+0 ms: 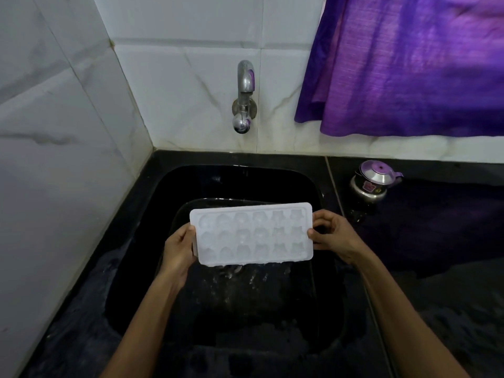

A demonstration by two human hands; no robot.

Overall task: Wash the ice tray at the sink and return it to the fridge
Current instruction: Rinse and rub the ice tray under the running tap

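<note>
A white plastic ice tray (252,234) with several moulded cells hangs over the black sink (163,186), tilted with its near edge lowest. My left hand (180,248) grips its left end, thumb on top. My right hand (331,236) pinches its right end. Water drips from the tray's lower edge into the basin. The chrome tap (244,96) sticks out of the tiled wall above the sink, and no stream shows from it.
A small steel pot (373,184) with a lid stands on the black counter (450,214) right of the sink. A purple curtain (409,64) hangs at the upper right. White tiled walls close off the left and back. The counter looks wet.
</note>
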